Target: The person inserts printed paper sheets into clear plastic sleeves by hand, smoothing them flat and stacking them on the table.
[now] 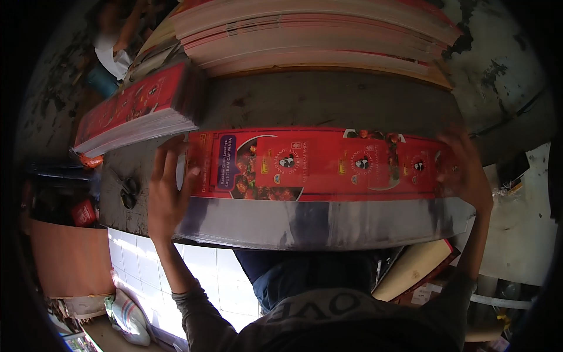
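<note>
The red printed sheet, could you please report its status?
Left hand at left end, right hand at right; red sheet between them; black tool further left.

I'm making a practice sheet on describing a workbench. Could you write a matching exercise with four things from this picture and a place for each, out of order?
Things
1. Scissors
2. Long red printed sheet
3. Smaller red stack
4. Shiny grey strip

Places
A. Along the near edge of the table, closest to the person's body
B. Between the left hand and the right hand
C. On the tabletop, to the left of the left hand
D. Beyond the left hand, with something orange at its near left corner

Right pairs: 1-C, 2-B, 3-D, 4-A
</note>
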Demonstrator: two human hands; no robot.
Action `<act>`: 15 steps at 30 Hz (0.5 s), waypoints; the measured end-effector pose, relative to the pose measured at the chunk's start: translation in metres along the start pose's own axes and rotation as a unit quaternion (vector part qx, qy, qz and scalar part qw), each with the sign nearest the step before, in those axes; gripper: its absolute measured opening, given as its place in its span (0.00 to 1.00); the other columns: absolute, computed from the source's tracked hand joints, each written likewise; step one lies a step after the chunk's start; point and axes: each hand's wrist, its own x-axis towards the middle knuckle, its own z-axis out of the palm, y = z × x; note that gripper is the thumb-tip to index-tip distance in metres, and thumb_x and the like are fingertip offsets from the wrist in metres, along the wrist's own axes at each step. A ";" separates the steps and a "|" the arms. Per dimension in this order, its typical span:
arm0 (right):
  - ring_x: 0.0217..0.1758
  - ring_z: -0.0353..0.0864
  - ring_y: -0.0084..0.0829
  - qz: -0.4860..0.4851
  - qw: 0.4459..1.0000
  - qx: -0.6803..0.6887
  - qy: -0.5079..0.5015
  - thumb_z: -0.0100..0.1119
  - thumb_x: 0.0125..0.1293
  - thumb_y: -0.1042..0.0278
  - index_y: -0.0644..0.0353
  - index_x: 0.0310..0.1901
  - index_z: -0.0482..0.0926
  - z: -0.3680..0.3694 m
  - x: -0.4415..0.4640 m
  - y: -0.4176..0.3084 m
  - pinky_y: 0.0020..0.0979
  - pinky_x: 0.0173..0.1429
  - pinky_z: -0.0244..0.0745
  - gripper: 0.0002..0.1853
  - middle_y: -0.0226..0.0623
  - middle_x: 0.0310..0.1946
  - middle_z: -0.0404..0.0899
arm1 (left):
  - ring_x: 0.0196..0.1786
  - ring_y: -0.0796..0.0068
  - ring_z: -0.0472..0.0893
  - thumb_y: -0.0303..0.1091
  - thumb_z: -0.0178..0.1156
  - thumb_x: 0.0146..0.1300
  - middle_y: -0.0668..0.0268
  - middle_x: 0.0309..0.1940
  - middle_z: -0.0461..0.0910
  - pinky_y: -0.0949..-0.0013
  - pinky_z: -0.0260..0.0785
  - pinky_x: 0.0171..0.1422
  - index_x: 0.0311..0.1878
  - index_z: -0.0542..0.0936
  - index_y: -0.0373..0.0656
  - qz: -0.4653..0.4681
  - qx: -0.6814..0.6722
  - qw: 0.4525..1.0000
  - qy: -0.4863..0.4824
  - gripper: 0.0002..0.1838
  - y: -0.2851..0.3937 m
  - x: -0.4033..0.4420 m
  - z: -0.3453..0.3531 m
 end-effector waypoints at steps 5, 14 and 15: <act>0.65 0.56 0.49 0.018 0.992 -0.069 0.102 0.59 0.50 0.47 0.56 0.61 0.63 0.039 -0.033 0.027 0.45 0.67 0.49 0.38 0.48 0.62 0.57 | 0.56 0.50 0.71 0.34 0.56 0.59 0.53 0.55 0.67 0.58 0.68 0.55 0.53 0.70 0.40 0.003 -0.086 0.995 -0.050 0.19 0.000 0.007 0.014; 0.63 0.58 0.49 0.044 0.989 -0.011 0.140 0.55 0.56 0.54 0.58 0.61 0.62 0.047 -0.013 0.036 0.42 0.65 0.53 0.32 0.49 0.60 0.58 | 0.58 0.49 0.69 0.27 0.52 0.59 0.51 0.56 0.68 0.58 0.63 0.60 0.53 0.70 0.38 0.003 -0.103 0.994 -0.027 0.17 -0.005 0.005 0.025; 0.62 0.60 0.49 0.051 0.985 0.016 0.166 0.55 0.57 0.56 0.60 0.60 0.63 0.049 -0.012 0.037 0.41 0.64 0.56 0.30 0.49 0.60 0.58 | 0.59 0.49 0.69 0.27 0.52 0.59 0.51 0.56 0.68 0.59 0.63 0.61 0.53 0.70 0.38 0.000 -0.111 0.994 -0.023 0.17 -0.006 0.005 0.025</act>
